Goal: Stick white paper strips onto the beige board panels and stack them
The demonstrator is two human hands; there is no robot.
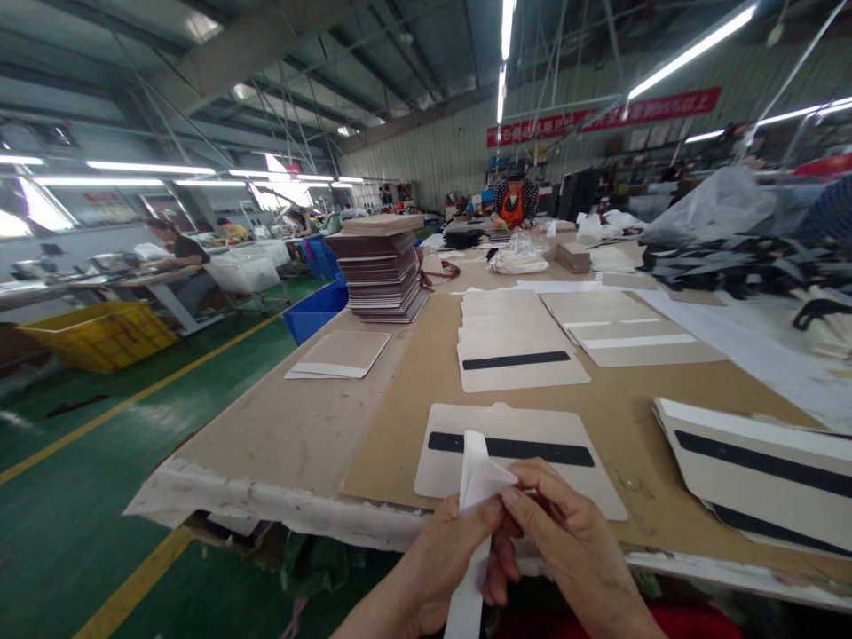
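Far above and beyond the left hand (459, 543) and right hand (565, 525), a red banner (609, 116) reads, in part, "95%以上". Fingers curled and thumbs nearly meeting, the left pinches a white strip (473, 457), the right its flap (498, 481), before a black-banded panel (546, 423).

From where I stand, there's a single camera here, worn on a head at the table's (280, 435) near edge. It faces forward and down, over the tabletop to the far edge and the back wall (426, 160). The left hand (447, 550) and right hand (563, 532) come up close, low by the near edge; its wide view also catches roof (293, 89) and green floor (99, 497) beyond the left edge.
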